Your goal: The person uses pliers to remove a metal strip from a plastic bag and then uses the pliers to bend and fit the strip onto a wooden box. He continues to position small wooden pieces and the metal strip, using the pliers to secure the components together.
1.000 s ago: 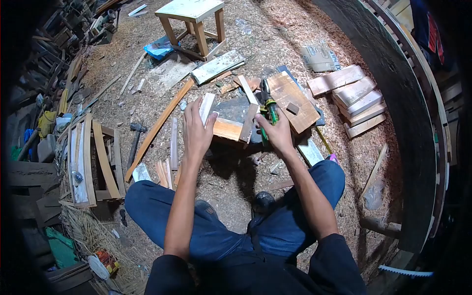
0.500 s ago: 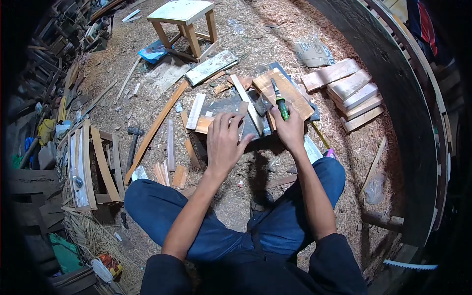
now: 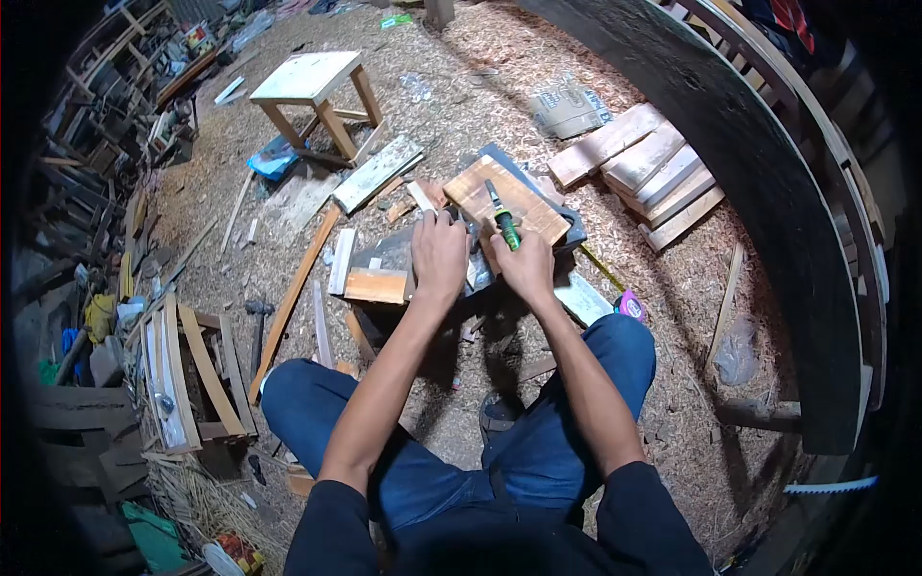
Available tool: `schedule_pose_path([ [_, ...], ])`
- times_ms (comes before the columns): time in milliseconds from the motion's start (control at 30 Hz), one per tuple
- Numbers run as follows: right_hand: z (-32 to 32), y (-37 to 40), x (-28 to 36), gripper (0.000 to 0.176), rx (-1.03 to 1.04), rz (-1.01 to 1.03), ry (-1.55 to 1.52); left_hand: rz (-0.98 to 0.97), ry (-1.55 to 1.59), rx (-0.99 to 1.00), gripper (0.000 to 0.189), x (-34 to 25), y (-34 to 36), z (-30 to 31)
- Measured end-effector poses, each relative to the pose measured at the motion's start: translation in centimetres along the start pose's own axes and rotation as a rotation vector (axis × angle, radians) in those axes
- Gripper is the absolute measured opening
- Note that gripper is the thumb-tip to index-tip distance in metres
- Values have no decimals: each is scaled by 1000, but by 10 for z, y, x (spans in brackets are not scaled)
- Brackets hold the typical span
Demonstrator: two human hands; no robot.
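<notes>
My right hand (image 3: 523, 264) is closed around the green and black handle of a chisel (image 3: 504, 219), whose blade points away from me over a flat wooden board (image 3: 471, 182). Close beside it, my left hand (image 3: 442, 257) has its fingers curled down at the dark work surface (image 3: 389, 252). What those fingers hold, if anything, is hidden beneath them. A short wood block (image 3: 376, 285) and a pale strip (image 3: 342, 261) lie left of my left hand.
A small wooden stool (image 3: 312, 79) stands at the far left. Stacked planks (image 3: 653, 168) lie to the right. A pink tape measure (image 3: 629, 306) rests by my right knee, its yellow tape pulled out. A hammer (image 3: 258, 326) lies left, near a slatted frame (image 3: 200, 370). Wood shavings cover the floor.
My left hand has come closer to my right, and its fingers have gone from stretched out to curled. The chisel stays in my right hand. The view has shifted.
</notes>
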State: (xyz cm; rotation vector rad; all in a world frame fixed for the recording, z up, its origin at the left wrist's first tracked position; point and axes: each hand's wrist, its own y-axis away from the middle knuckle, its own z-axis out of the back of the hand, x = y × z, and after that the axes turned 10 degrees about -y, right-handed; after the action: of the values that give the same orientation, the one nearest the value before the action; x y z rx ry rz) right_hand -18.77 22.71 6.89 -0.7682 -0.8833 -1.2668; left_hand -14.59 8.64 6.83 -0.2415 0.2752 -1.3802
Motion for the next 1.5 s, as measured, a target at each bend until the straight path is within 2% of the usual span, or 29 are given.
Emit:
schedule_pose_path([
  [100, -3, -9, -10, 28, -6, -7, -32, -86, -195, -44, 13, -5, -21, -27],
  [233, -5, -15, -16, 27, -10, -7, -66, -159, -420, 131, 18, -12, -38, -62],
  [400, -13, -22, -26, 22, -27, 27, -85, -169, -402, 176, 17, -10, -46, -73],
  [500, -14, -22, -31, 19, -2, 27, -84, -165, -307, 103, 16, 0, -46, -50],
  [567, -10, -21, -29, 21, 26, -18, -52, -123, -107, -26, 19, 7, -46, -25],
  [633, -9, -19, -26, 27, 7, 2, -14, -84, -99, 18, 24, 10, -48, 4],
  [733, -12, -20, -30, 38, 29, 6, -33, 11, 129, 68, 26, 14, -44, 33],
  [767, -15, -20, -31, 38, 35, 12, -32, 18, 127, 65, 26, 16, -41, 35],
  [833, -14, -18, -25, 38, 29, 5, -82, 72, 322, 114, 26, 18, -35, 39],
  [1000, -19, -13, -20, 32, 78, -25, -279, 89, 398, 59, 24, 25, -21, 45],
  [1067, -20, -14, -23, 31, 165, -77, -308, 103, 573, 130, 29, 40, -21, 43],
  [1167, -26, -16, -33, 28, 187, -14, -401, 160, 724, 227, 35, 48, -16, 60],
  [1233, -29, -16, -36, 26, 200, -2, -400, 129, 622, 217, 29, 54, -8, 54],
  [1300, -30, -13, -36, 23, 212, -32, -445, 32, 623, 106, 20, 54, 4, 51],
  [1333, -30, -12, -35, 23, 211, -31, -440, 70, 614, 132, 15, 52, 7, 54],
  [1400, -31, -7, -33, 21, 211, 15, -521, 67, 542, 120, 16, 50, 14, 49],
  [1500, -30, -6, -31, 21, 230, -30, -444, 79, 424, 108, 16, 46, 20, 51],
])
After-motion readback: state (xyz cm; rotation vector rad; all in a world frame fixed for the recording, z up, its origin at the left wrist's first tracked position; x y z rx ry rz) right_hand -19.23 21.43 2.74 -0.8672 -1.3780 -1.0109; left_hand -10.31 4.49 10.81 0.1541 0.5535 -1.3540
